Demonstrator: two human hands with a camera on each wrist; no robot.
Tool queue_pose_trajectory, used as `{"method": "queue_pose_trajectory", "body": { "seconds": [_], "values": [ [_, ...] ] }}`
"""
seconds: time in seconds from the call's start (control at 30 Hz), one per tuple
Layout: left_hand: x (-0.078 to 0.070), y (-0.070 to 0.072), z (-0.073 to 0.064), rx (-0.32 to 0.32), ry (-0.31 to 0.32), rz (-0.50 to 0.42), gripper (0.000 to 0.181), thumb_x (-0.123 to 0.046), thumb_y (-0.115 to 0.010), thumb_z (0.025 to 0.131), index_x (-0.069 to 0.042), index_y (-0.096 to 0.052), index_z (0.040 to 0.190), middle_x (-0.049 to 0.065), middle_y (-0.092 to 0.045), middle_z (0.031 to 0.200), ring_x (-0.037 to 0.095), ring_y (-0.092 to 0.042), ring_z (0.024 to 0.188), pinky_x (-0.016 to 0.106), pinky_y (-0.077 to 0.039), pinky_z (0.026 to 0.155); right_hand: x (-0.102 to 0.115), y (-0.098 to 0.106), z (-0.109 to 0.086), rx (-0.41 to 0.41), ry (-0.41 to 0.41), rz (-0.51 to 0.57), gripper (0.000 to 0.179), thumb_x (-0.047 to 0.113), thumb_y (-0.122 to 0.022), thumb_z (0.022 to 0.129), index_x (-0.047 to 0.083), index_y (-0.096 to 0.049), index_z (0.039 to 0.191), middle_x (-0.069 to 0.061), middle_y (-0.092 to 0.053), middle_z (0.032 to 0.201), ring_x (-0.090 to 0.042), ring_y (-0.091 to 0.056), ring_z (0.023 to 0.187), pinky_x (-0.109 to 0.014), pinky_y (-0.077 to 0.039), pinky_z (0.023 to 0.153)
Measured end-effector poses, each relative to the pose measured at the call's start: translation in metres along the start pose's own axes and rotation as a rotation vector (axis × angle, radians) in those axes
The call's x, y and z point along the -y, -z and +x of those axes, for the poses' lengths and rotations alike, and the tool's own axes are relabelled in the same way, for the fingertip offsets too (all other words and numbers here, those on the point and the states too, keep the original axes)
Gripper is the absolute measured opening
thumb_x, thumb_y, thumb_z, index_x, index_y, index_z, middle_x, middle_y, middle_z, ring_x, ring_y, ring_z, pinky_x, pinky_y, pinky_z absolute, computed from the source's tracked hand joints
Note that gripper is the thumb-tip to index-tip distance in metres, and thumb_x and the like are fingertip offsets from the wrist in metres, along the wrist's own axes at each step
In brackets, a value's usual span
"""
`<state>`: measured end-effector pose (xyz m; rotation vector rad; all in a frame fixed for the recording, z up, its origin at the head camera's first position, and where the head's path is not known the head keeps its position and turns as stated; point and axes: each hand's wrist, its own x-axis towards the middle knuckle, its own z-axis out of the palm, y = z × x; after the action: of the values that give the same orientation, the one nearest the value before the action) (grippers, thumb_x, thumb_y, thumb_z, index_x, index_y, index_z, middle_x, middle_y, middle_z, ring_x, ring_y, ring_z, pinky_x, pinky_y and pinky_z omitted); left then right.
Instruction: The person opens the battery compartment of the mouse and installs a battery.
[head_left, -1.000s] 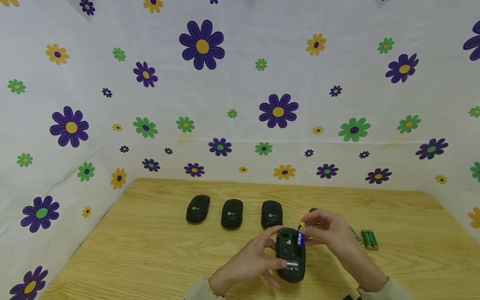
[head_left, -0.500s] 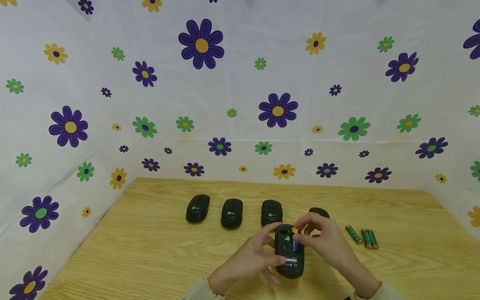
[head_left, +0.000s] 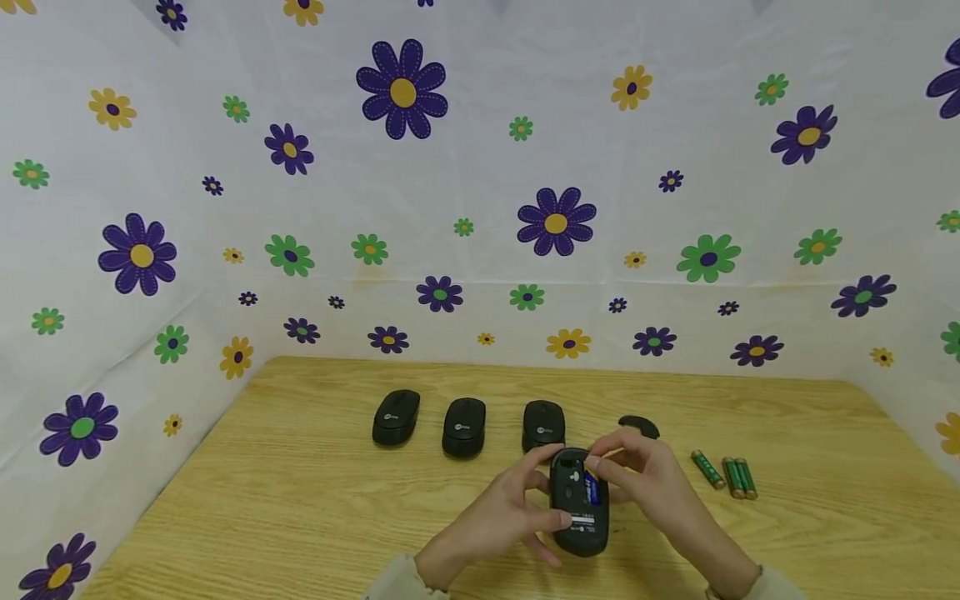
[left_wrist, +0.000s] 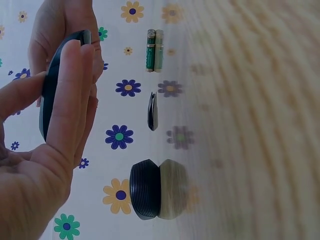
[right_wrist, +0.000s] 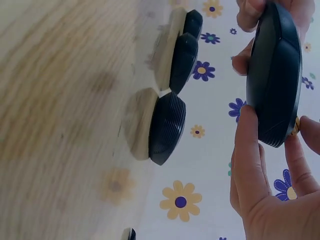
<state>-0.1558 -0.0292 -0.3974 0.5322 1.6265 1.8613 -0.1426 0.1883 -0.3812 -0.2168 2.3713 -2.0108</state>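
My left hand (head_left: 506,512) grips a black computer mouse (head_left: 577,542) by its sides, underside up, with the thumb on the label end. A blue-and-yellow battery (head_left: 592,490) lies largely inside the mouse's long battery slot. With thumb and forefinger, my right hand (head_left: 660,479) pinches the battery's yellow end. In the right wrist view that gold end (right_wrist: 296,126) pokes out between those fingertips, while another finger rests against the mouse's shell (right_wrist: 275,75). Seen edge-on in the left wrist view, the mouse (left_wrist: 48,100) is held above the table between both hands.
Three black mice (head_left: 396,417) stand upright in a row behind the hands. A curved black cover (head_left: 639,426) lies beyond my right hand. To the right are one green battery (head_left: 707,468) and a pair of green batteries (head_left: 739,477). Flowered cloth (head_left: 450,183) walls the wooden table (head_left: 315,500).
My right hand has brought the blue battery from tilted above the slot down into it. Its fingers have shifted to the battery's yellow end. The mouse has moved slightly up and left.
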Motion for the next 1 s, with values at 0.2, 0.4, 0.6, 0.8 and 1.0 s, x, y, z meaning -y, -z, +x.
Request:
{"method": "queue_pose_trajectory", "body": {
  "seconds": [0.2, 0.4, 0.6, 0.8, 1.0],
  "values": [
    [0.000, -0.001, 0.001, -0.001, -0.010, 0.019, 0.072, 0.008, -0.063, 0.092, -0.014, -0.037, 0.155, 0.017, -0.056, 0.111, 0.056, -0.067, 0.082, 0.039, -0.063, 0.057, 0.000, 0.000, 0.000, -0.017, -0.182, 0.052, 0.031, 0.011, -0.066, 0.099, -0.010, -0.056, 0.120, -0.014, -0.062, 0.108, -0.025, -0.068, 0.093, -0.046, -0.064, 0.067],
    [0.002, -0.002, 0.002, -0.016, -0.013, 0.018, 0.073, 0.009, -0.063, 0.091, -0.015, -0.038, 0.155, 0.017, -0.056, 0.110, 0.059, -0.066, 0.081, 0.038, -0.063, 0.056, -0.004, 0.005, -0.001, 0.133, -0.295, 0.094, 0.052, 0.027, -0.056, 0.105, -0.016, -0.049, 0.134, -0.010, -0.066, 0.105, -0.023, -0.071, 0.086, -0.043, -0.064, 0.066],
    [0.003, -0.002, 0.002, -0.017, -0.011, 0.020, 0.072, 0.010, -0.063, 0.091, -0.016, -0.039, 0.154, 0.017, -0.056, 0.110, 0.054, -0.069, 0.080, 0.038, -0.063, 0.056, -0.006, 0.004, -0.002, 0.140, -0.275, 0.112, 0.049, 0.024, -0.055, 0.105, -0.016, -0.051, 0.132, -0.007, -0.066, 0.101, -0.023, -0.069, 0.086, -0.042, -0.064, 0.064],
    [0.002, -0.002, 0.002, -0.024, 0.004, 0.017, 0.072, 0.010, -0.064, 0.091, -0.019, -0.041, 0.153, 0.016, -0.057, 0.110, 0.044, -0.072, 0.079, 0.040, -0.064, 0.057, -0.005, 0.000, -0.003, 0.090, -0.260, 0.086, 0.042, 0.019, -0.057, 0.105, -0.015, -0.054, 0.129, -0.008, -0.065, 0.100, -0.021, -0.064, 0.086, -0.041, -0.064, 0.062],
    [0.003, -0.003, 0.004, -0.030, 0.015, 0.025, 0.073, 0.010, -0.065, 0.090, -0.017, -0.040, 0.153, 0.016, -0.057, 0.108, 0.041, -0.073, 0.080, 0.040, -0.063, 0.056, -0.006, -0.005, -0.003, 0.023, -0.261, 0.043, 0.031, 0.007, -0.056, 0.104, -0.016, -0.056, 0.125, -0.011, -0.065, 0.097, -0.021, -0.065, 0.082, -0.043, -0.064, 0.061]
  ]
}}
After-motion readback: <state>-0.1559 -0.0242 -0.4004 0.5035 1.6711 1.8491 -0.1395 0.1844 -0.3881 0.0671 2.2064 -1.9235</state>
